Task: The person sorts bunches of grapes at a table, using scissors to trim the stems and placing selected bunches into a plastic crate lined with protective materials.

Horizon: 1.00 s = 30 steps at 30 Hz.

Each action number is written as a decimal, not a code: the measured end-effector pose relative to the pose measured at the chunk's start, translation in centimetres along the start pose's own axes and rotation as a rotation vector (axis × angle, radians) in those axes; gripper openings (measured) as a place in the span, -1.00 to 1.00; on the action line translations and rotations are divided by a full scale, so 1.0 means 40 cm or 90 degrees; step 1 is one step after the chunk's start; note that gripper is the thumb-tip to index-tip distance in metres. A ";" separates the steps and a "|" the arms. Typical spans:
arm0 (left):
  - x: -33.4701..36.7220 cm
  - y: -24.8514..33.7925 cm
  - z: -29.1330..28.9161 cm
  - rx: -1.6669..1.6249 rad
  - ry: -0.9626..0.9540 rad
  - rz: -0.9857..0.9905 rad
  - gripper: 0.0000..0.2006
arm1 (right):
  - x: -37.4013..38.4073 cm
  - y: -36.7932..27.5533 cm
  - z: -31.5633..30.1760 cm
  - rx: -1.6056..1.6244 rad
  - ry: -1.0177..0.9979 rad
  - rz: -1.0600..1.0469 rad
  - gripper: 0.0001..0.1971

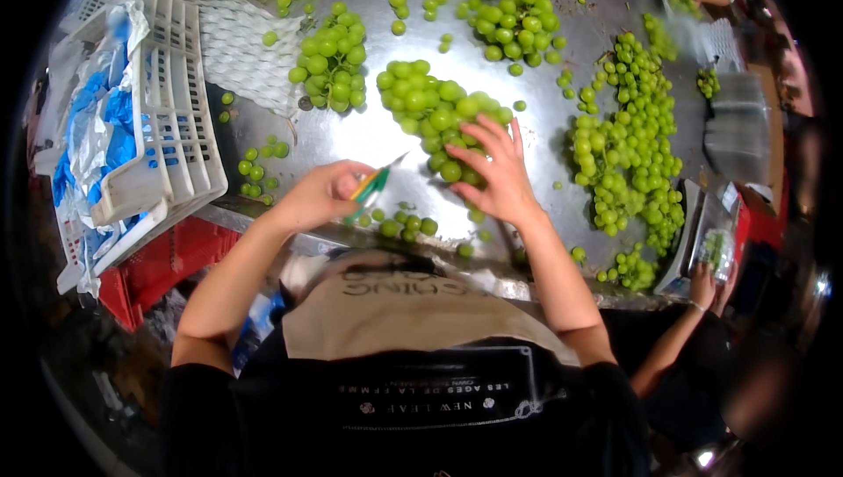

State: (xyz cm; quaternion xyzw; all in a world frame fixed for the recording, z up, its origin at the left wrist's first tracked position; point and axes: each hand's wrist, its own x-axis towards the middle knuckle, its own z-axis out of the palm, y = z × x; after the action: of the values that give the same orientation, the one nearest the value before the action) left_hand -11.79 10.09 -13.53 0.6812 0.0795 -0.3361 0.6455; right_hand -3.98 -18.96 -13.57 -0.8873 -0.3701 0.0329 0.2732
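My left hand (320, 196) is closed around small scissors (372, 188) with green and yellow handles, their pointed metal tip toward the bunch in the middle. That bunch of green grapes (426, 104) lies on the shiny metal table (351, 148). Over its right end, my right hand (499, 174) has its fingers spread, fingertips touching the grapes. Loose grapes (408, 225) are scattered between my hands and the near table edge. Another bunch (334, 60) lies just left of the middle one, and one more (518, 25) is farther back.
A white plastic crate (180, 117) with blue and white bags stands at the left, above a red crate (162, 271). White foam netting (250, 51) lies beside it. A long heap of grapes (628, 143) fills the right side. Other people's hands (702, 284) work at the right.
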 end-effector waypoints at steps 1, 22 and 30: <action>-0.007 0.020 0.012 -0.010 -0.023 -0.019 -0.52 | 0.000 -0.002 0.000 0.024 0.019 0.008 -0.57; 0.032 0.111 0.096 -0.312 -0.051 0.020 -0.61 | 0.076 0.016 0.018 0.101 0.067 0.205 -0.69; 0.054 0.135 0.086 -0.286 -0.073 -0.008 -0.74 | 0.040 -0.010 0.054 0.133 0.142 0.212 -0.73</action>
State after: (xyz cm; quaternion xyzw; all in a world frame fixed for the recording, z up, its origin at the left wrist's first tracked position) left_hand -8.45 5.34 -10.06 0.4995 0.1194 -0.3520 0.7825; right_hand -3.64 -16.65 -14.96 -0.9010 -0.1804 0.0172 0.3940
